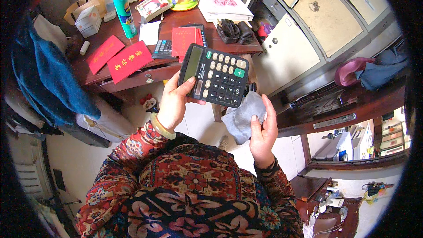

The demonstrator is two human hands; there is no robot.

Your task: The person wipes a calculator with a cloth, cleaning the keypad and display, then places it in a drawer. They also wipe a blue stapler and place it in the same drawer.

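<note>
My left hand (174, 104) grips a black desktop calculator (216, 76) by its screen end, thumb on the front beside the display. The calculator is held up in front of the desk, its keys facing me. In my right hand (264, 132) is a grey cloth (243, 117), pinched between thumb and fingers just below the calculator's lower right corner. Whether the cloth touches the calculator I cannot tell. Beyond them, on the dark red wooden desk (145, 10), a second calculator (162, 48) lies partly under small red booklets (184, 41).
Two red certificate folders (130, 61) lie near the desk's front left edge. Behind them stand a green spray can (125, 15) and a white box (88, 22). A black organizer (233, 31) sits at the right. A cabinet door (290, 53) hangs open beside the desk. Blue fabric (49, 72) drapes at left.
</note>
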